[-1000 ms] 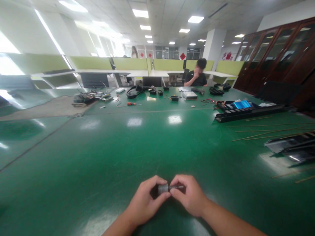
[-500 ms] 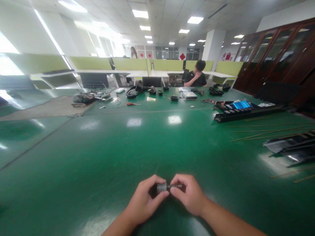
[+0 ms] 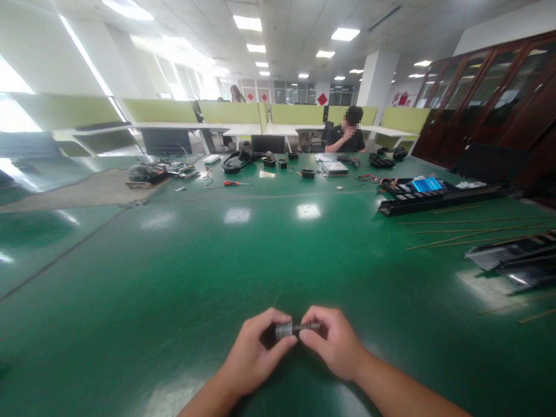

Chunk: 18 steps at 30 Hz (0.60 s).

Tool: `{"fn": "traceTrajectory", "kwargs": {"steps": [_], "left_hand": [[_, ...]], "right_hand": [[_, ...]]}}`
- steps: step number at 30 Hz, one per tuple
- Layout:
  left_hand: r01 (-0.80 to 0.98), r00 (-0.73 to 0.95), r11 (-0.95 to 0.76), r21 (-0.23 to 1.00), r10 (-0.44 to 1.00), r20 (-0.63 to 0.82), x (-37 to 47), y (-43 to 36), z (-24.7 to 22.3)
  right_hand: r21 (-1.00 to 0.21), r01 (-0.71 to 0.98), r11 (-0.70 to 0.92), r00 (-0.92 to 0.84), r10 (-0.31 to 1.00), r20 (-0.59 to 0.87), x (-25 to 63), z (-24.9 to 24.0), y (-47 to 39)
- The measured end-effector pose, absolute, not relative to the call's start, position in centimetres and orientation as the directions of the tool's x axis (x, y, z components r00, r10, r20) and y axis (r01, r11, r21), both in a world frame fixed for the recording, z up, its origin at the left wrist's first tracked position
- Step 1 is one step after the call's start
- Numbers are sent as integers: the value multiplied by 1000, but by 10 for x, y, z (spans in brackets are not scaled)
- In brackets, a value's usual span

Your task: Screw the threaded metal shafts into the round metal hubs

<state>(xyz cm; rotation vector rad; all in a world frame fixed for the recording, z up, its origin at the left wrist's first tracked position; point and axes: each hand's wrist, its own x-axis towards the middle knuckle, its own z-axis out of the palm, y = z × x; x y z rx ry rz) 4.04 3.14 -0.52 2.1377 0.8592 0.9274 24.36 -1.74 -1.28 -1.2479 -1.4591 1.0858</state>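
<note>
A small metal part lies level between my hands above the green table (image 3: 278,249), near its front. Its wide grey cylinder (image 3: 284,330) is pinched between the thumb and fingers of my left hand (image 3: 256,350). From the cylinder a thin, ridged dark shaft (image 3: 306,327) runs to the right. My right hand (image 3: 336,341) grips this shaft with thumb and forefinger. The fingertips of both hands are close together, and some of the fingers are hidden behind the part.
Along the far edge are a red screwdriver (image 3: 231,183), a white box (image 3: 334,168) and several black parts. Electronics (image 3: 165,169) lie far left. A long black tray (image 3: 434,200) and thin rods (image 3: 460,234) are at right. A person (image 3: 345,138) sits beyond the table.
The metal part has shifted very slightly left and its shaft has turned or tilted a little. Both hands keep their hold. In the background, another person's head has lowered slightly.
</note>
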Motion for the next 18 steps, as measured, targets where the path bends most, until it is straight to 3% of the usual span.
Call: {"fn": "traceTrajectory", "kwargs": {"steps": [18], "left_hand": [[323,538,-595,736,755,375,38,31,-7]], "right_hand": [[-988,138,71,-87,994,59,244,-18,-16]]}}
